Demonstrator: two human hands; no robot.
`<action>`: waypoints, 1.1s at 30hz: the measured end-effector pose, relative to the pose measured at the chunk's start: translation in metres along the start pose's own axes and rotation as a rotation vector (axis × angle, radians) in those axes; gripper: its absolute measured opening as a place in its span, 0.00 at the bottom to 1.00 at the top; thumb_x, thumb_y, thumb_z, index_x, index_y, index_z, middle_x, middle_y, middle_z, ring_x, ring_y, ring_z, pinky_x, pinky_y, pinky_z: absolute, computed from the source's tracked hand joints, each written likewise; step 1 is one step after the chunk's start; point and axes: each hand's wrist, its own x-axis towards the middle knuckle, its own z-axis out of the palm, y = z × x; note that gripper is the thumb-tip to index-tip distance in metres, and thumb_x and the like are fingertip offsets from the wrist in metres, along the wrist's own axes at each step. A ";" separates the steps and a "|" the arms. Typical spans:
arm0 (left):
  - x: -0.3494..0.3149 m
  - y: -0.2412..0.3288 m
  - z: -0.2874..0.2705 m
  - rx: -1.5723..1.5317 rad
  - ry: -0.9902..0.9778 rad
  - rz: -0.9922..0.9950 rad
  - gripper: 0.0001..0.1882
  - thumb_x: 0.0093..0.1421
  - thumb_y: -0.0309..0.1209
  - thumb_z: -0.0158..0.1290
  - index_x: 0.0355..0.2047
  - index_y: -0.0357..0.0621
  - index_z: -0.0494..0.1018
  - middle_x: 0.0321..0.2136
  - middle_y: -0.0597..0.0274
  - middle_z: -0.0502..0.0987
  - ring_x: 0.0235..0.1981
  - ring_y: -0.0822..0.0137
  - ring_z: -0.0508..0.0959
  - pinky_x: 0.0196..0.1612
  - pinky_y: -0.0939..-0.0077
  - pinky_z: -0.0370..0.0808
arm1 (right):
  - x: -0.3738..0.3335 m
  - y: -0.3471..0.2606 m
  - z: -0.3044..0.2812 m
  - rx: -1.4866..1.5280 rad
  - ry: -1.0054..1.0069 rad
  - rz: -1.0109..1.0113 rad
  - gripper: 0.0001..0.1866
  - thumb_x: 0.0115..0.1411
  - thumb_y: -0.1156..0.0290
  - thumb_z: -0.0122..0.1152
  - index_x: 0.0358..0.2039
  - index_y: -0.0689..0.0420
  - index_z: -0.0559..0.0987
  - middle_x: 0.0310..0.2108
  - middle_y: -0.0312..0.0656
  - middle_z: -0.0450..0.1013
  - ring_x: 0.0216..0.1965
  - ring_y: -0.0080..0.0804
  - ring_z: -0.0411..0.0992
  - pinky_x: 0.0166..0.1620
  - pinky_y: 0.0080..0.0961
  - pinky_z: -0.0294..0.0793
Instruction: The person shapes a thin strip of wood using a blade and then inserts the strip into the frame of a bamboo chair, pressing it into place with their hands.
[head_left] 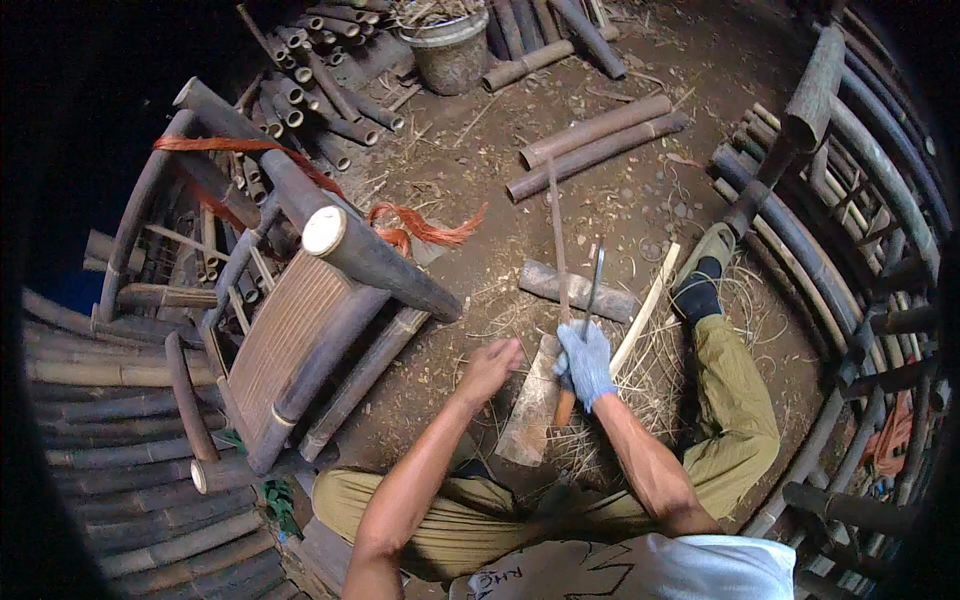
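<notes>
My right hand [588,358], in a pale blue glove, is closed round a long-bladed knife [597,275]. Its dark, narrow blade points away from me, and its orange-brown handle [565,405] shows below the glove. A long thin bamboo strip [557,235] also runs out from the glove, beside the blade. Left of it hovers my bare left hand [490,370], its fingers curled together; whether they pinch anything is hidden. Under the hands lies a flat worn wooden board [530,405]. A short bamboo piece [577,290] lies just beyond the glove, and a pale split strip [645,310] lies to its right.
A bamboo chair [300,330] with orange cord [430,226] stands at left. Two bamboo lengths [600,145] lie ahead; stacked tubes [300,90] and a bucket [445,55] are farther back. Bamboo frames [850,200] line the right. Shavings [640,430] surround my legs.
</notes>
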 end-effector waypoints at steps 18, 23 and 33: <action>-0.183 0.023 0.020 -0.107 0.207 0.316 0.17 0.70 0.32 0.50 0.55 0.40 0.74 0.21 0.71 0.72 0.20 0.82 0.70 0.20 0.83 0.69 | -0.122 -0.133 -0.028 -0.803 -0.112 -0.938 0.22 0.60 0.51 0.61 0.44 0.58 0.77 0.37 0.53 0.76 0.40 0.55 0.75 0.43 0.44 0.74; -0.192 0.008 0.030 0.091 0.369 0.539 0.10 0.69 0.31 0.51 0.37 0.36 0.77 0.23 0.69 0.73 0.20 0.80 0.69 0.22 0.82 0.67 | -0.155 -0.116 -0.024 -1.045 -0.321 -0.869 0.23 0.57 0.45 0.63 0.30 0.56 0.79 0.27 0.50 0.76 0.30 0.54 0.76 0.33 0.46 0.74; -0.222 -0.015 0.036 0.150 0.303 0.446 0.16 0.67 0.28 0.51 0.52 0.36 0.74 0.34 0.49 0.79 0.31 0.63 0.76 0.38 0.70 0.73 | -0.121 -0.115 -0.019 -1.088 -0.117 -0.609 0.28 0.62 0.41 0.54 0.34 0.58 0.79 0.31 0.57 0.78 0.34 0.59 0.77 0.37 0.49 0.76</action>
